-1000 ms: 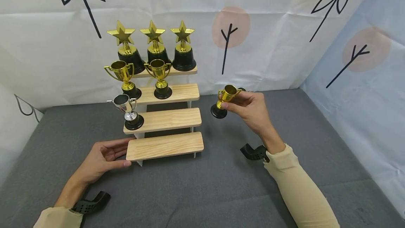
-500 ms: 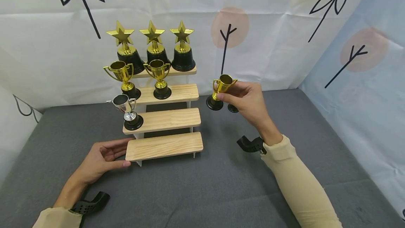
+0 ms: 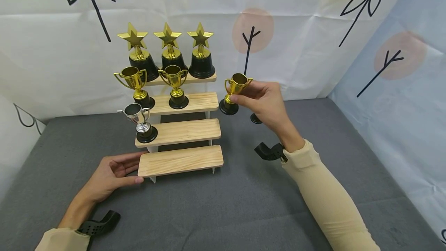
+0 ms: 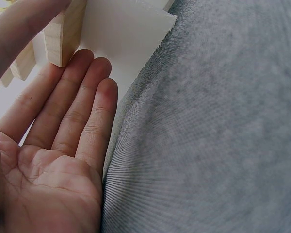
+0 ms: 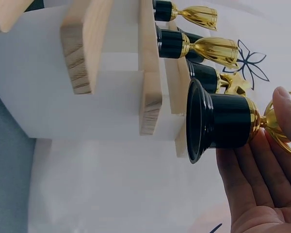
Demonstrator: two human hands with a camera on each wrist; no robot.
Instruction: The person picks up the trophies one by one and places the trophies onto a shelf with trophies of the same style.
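My right hand (image 3: 267, 104) pinches a gold trophy cup (image 3: 238, 83) by its stem, thumb on the near side. In the right wrist view the cup's black base (image 5: 230, 120) hangs beside the shelf ends, apart from them. My left hand (image 3: 107, 175) is at the left end of the bottom step (image 3: 181, 160) of a wooden tiered stand, its fingers (image 4: 89, 104) nearly straight and touching the board. Two gold cups (image 3: 174, 76) stand on the second tier from the top. On the tier below, a silver cup (image 3: 136, 115) stands at the left.
Three gold star trophies (image 3: 201, 51) line the top tier. Behind my right hand, another black trophy base (image 3: 256, 119) stands on the grey cloth (image 3: 216, 212), mostly hidden. A white printed backdrop (image 3: 299, 22) rises behind the stand.
My right hand has carried the gold trophy cup left and upward, toward the stand's second tier. This uncovers the black base behind the hand. My left hand stays at the bottom step.
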